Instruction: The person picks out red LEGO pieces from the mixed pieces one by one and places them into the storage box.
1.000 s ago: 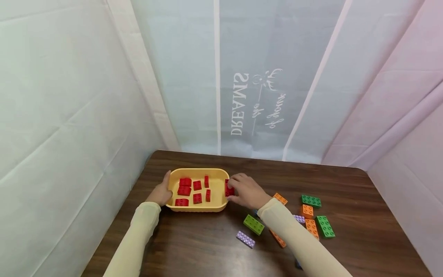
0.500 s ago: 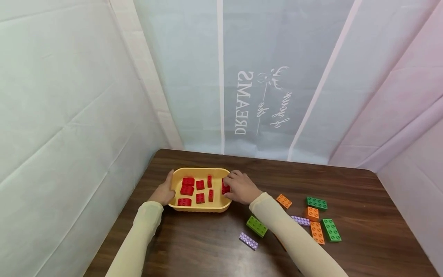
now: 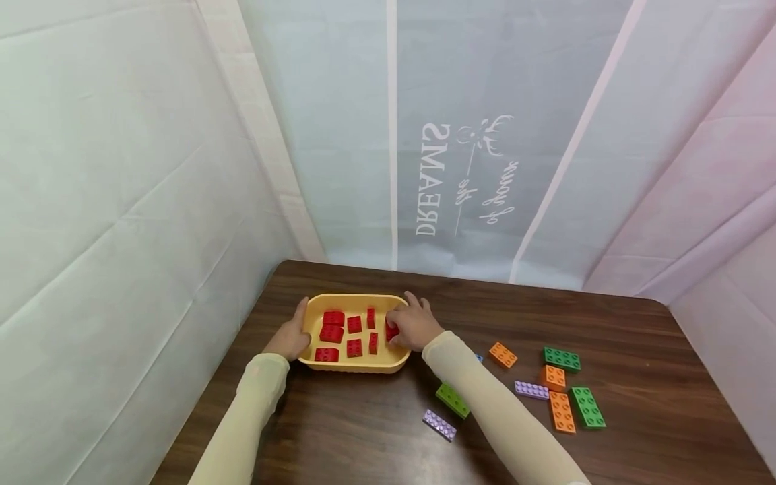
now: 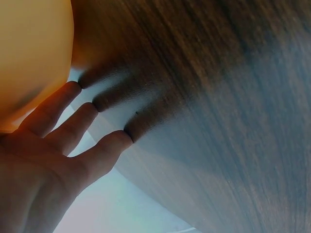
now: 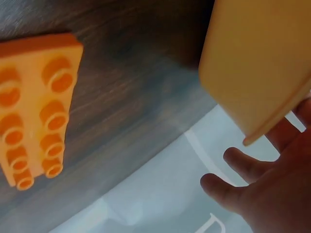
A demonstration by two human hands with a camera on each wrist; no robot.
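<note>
A yellow plastic tray (image 3: pixel 358 368) holds several red building bricks (image 3: pixel 331 333) in loose rows. At its left end my left hand (image 3: pixel 289 338) holds the rim, thumb over the edge and a finger along the outside. In the left wrist view its other fingers (image 4: pixel 73 128) spread with tips at the tabletop. My right hand (image 3: pixel 417 326) reaches over the tray's right end and pinches a red brick (image 3: pixel 392 330) inside, partly hidden by the fingers. The right wrist view shows its outer fingers (image 5: pixel 248 165) outside the tray wall (image 5: pixel 257 63).
On the dark wooden table (image 3: pixel 339 431), right of the tray, lie orange bricks (image 3: pixel 562 411), green bricks (image 3: pixel 587 407), a lime brick (image 3: pixel 453 400) and purple bricks (image 3: pixel 439 425). A blue brick (image 3: pixel 479 358) peeks from behind the right sleeve (image 3: pixel 497 411). Pale curtains (image 3: pixel 339 135) surround the table.
My right hand has moved left over the tray's right rim, bringing the red brick inside. My left hand stays at the tray's left end. The view has shifted slightly.
</note>
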